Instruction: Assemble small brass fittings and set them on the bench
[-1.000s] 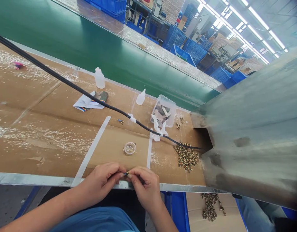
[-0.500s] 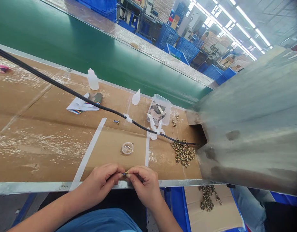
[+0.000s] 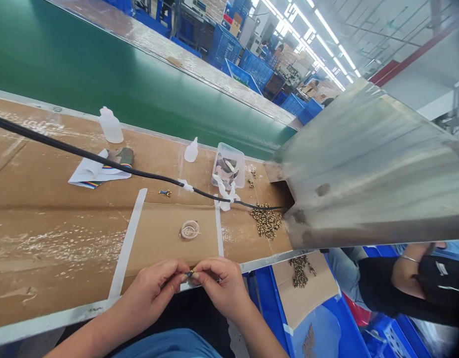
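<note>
Between my two hands, close to the table's front edge, is a small dark blue and gold piece point(image 3: 190, 274), too small to identify. My left hand point(image 3: 158, 288) pinches its left side with thumb and forefinger. From the other side my right hand point(image 3: 222, 287) pinches it too, and the fingertips hide most of it. Just beyond the hands stands a small round clear cup point(image 3: 189, 230) with a thin stick in it. A similar blue and gold piece point(image 3: 164, 192) lies farther back on the cardboard.
A pile of small gold and black pieces point(image 3: 266, 222) lies at right, beside a metal housing point(image 3: 356, 179). A black cable point(image 3: 150, 174) crosses the table. Behind it are two white bottles point(image 3: 111, 126), a clear plastic box point(image 3: 239, 171) and folded cloth point(image 3: 102, 171). Another person's arm point(image 3: 410, 271) shows at right.
My view has turned to the right, so the table items sit farther left and a co-worker's arm now shows. Both hands keep their pinch on the small piece.
</note>
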{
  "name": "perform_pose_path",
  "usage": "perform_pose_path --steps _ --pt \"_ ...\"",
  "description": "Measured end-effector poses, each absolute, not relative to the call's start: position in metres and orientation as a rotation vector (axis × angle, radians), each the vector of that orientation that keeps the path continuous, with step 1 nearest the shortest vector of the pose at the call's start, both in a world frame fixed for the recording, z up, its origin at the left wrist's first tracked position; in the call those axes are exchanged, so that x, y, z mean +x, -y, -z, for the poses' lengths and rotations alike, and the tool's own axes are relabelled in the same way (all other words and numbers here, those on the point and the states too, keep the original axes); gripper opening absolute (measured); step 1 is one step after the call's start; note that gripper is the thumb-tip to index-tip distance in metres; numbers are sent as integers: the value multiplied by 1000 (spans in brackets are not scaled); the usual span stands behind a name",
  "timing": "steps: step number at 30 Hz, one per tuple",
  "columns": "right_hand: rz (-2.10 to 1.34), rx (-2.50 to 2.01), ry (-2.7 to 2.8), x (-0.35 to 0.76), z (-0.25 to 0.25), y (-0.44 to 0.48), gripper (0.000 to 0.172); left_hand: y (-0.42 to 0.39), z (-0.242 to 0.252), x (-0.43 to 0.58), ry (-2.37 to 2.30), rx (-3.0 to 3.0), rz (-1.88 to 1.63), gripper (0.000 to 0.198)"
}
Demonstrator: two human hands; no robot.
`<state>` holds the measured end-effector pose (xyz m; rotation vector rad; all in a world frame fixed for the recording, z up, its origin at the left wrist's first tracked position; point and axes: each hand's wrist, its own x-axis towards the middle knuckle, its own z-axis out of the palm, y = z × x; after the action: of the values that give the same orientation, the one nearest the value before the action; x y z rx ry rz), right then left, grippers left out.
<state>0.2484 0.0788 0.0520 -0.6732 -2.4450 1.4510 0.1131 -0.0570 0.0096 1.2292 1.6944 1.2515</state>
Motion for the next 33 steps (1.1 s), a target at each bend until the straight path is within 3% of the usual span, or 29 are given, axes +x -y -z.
perform_pose_path --steps 19,26,33 --pt "-1347 -881 2307 262 -61 -45 13 63 -11 104 -1534 1298 -1112 25" --pt "-1587 -950 2059 265 -52 -31 9 78 -13 111 -1624 1396 -1190 20" --pt "-1926 -1007 1877 265 -69 -10 18 110 -34 121 -1684 1441 -1192 20"
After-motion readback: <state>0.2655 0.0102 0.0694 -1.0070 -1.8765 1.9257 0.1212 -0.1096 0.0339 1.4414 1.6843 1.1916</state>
